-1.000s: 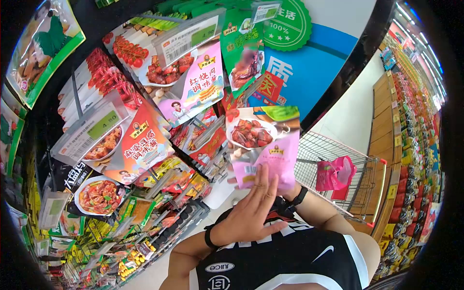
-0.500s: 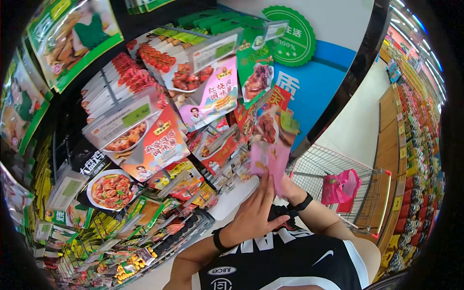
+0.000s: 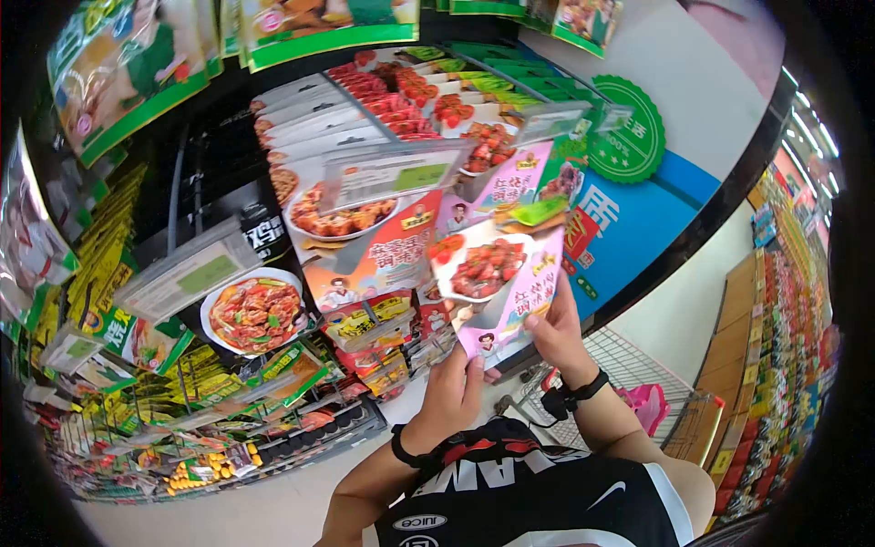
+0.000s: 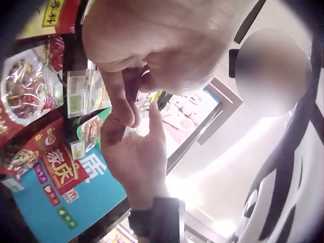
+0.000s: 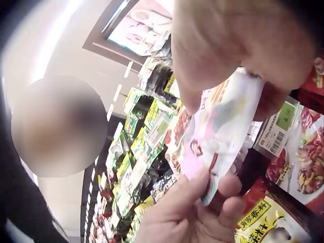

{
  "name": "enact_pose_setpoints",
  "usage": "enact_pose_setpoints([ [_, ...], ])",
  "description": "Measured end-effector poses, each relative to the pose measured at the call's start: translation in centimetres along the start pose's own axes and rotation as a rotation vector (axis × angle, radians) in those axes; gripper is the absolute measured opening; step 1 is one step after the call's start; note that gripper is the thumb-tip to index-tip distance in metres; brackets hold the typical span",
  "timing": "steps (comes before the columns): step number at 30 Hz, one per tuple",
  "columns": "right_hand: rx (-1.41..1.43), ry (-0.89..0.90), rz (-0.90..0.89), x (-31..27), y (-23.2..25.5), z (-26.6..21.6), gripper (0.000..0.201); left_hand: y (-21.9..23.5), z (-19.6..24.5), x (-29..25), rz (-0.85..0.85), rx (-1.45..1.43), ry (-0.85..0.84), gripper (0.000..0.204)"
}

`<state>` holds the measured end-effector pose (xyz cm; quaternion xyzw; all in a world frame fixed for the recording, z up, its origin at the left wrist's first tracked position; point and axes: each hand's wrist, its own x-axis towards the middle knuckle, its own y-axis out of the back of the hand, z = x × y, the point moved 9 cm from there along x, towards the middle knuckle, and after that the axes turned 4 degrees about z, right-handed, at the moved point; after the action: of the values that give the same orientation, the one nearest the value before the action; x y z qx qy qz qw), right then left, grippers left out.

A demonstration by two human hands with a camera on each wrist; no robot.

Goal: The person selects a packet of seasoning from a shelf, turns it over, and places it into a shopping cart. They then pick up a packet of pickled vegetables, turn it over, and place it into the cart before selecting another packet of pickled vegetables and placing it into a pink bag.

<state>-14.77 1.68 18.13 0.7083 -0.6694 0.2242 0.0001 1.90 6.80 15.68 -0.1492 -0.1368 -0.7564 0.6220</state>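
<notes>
A pink and white packet of braised-pork seasoning [image 3: 497, 278], its front with a bowl of red meat facing up, is held between both hands in front of the shelf. My left hand [image 3: 445, 394] pinches its lower left corner, thumb on top. At its right edge my right hand [image 3: 558, 339] grips it, thumb over the front. The right wrist view shows the packet [image 5: 228, 119] bowed a little, with the left hand [image 5: 174, 215] at its bottom end. In the left wrist view the packet is mostly hidden behind the hands.
Hanging seasoning packets [image 3: 365, 242] with price tags [image 3: 396, 178] fill the rack ahead and left. A shopping cart [image 3: 679, 378] holding a pink bag [image 3: 645, 406] stands at right. Beyond it runs an aisle with another stocked shelf [image 3: 788, 319]. A blue panel [image 3: 638, 232] borders the rack.
The packet has been turned over, from its barcode side through edge-on to its front. The left hand's straight fingers have left its face and now pinch a corner. The rack has shifted in view.
</notes>
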Motion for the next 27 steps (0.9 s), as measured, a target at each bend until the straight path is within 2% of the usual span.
enact_pose_setpoints([
  [1, 0.001, -0.077, -0.011, 0.2, 0.9, 1.0, 0.086, 0.4, 0.0, 0.2, 0.000, -0.004, 0.001, 0.025],
  [2, -0.003, -0.089, -0.048, 0.2, 1.2, 1.3, 0.063, 0.8, 0.1, 0.5, 0.000, -0.008, 0.002, 0.026],
  [5, 0.017, -0.085, -0.082, 1.1, 1.2, 1.3, 0.054, 1.4, 1.0, 1.5, 0.028, -0.056, -0.004, 0.030],
  [6, -0.003, -0.031, -0.071, 1.6, 1.0, 0.9, 0.048, 1.4, 1.1, 1.8, 0.041, -0.081, -0.005, 0.031],
  [9, 0.002, -0.014, -0.004, 2.9, 1.7, 1.0, 0.046, 1.0, 0.8, 3.0, 0.064, -0.104, -0.024, 0.032],
  [17, 0.023, 0.057, 0.025, 7.1, 1.4, -0.5, 0.043, 0.9, 0.9, 7.1, 0.157, -0.020, -0.188, 0.032],
  [20, -0.002, 0.117, 0.014, 8.2, 3.1, -0.8, 0.042, 0.5, 1.0, 8.3, 0.150, -0.076, -0.223, 0.036],
  [25, 0.020, 0.143, 0.045, 9.1, 2.8, -2.1, 0.044, 0.2, 1.9, 10.1, 0.127, -0.126, -0.283, 0.038],
  [27, 0.007, 0.134, 0.066, 9.3, 2.7, -2.4, 0.047, 0.1, 1.8, 10.2, 0.123, -0.114, -0.243, 0.037],
])
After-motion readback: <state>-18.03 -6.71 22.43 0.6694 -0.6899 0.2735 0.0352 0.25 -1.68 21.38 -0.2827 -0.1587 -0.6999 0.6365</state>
